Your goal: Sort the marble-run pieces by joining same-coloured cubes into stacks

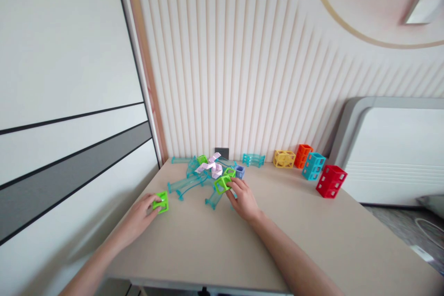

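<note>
My left hand (144, 211) is closed on a green cube-shaped toy block (164, 202) with open sides, near the table's left edge. Farther right, my right hand (243, 198) grips another green open-sided block (222, 184) between thumb and fingers, in front of the pile. That pile holds clear teal track pieces (189, 184), pale lilac pieces (212, 166) and a small blue-violet block (239, 172). Two more green blocks sit among them, one at the back (202, 160) and one just behind my right hand's block (230, 172).
On the right of the table (215, 249) stand yellow (284, 159), orange (304, 156), teal (314, 166) and red (331, 181) block stacks. A teal track piece (253, 160) lies by the ribbed wall. A white cabinet (69, 157) borders the left side.
</note>
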Available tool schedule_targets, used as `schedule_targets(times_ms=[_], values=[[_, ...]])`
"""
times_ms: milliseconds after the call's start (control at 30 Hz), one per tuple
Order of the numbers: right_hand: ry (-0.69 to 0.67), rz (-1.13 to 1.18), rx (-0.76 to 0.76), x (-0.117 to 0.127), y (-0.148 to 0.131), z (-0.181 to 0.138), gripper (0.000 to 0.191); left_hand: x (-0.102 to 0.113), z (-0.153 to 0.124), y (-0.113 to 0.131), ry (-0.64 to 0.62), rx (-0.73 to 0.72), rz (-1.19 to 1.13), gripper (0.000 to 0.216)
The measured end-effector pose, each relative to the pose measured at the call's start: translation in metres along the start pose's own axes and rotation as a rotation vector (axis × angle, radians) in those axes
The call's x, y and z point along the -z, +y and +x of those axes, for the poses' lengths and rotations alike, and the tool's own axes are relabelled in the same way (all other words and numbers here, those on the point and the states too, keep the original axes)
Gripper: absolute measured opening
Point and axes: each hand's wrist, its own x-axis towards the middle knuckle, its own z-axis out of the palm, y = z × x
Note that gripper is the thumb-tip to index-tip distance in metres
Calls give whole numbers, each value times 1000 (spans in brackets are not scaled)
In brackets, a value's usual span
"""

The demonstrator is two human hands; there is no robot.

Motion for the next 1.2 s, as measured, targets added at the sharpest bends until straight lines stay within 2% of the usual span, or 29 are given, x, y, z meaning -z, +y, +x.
schedule_targets(times_ms=[133, 300, 400, 467, 533, 600, 767, 867, 1033, 1200], values=[[62, 71, -87, -7, 5, -3, 18, -9, 12, 45, 34, 79, -240, 43], [159, 231, -220, -10, 6, -2, 22, -53, 50, 94, 5, 5, -580, 46], [210, 300, -277, -6, 5, 1, 23, -86, 76, 109, 17, -12, -771, 47], [254, 328, -310, -3, 7, 3, 24, -105, 86, 115, 68, 8, -875, 48], [304, 358, -352, -1, 10, 4, 25, -121, 90, 117, 114, 29, -953, 49], [334, 405, -396, -2, 14, 5, 26, -131, 87, 118, 99, 29, -996, 49], [349, 626, -448, -5, 12, 7, 24, -138, 66, 118, -129, -13, -1036, 52], [316, 733, -418, -2, 0, 10, 27, -138, 57, 122, -201, -21, -998, 54], [235, 706, -350, 2, -11, 10, 33, -138, 54, 124, -191, -32, -935, 55], [243, 766, -408, -3, -3, 6, 32, -137, 56, 120, -128, -34, -892, 55]])
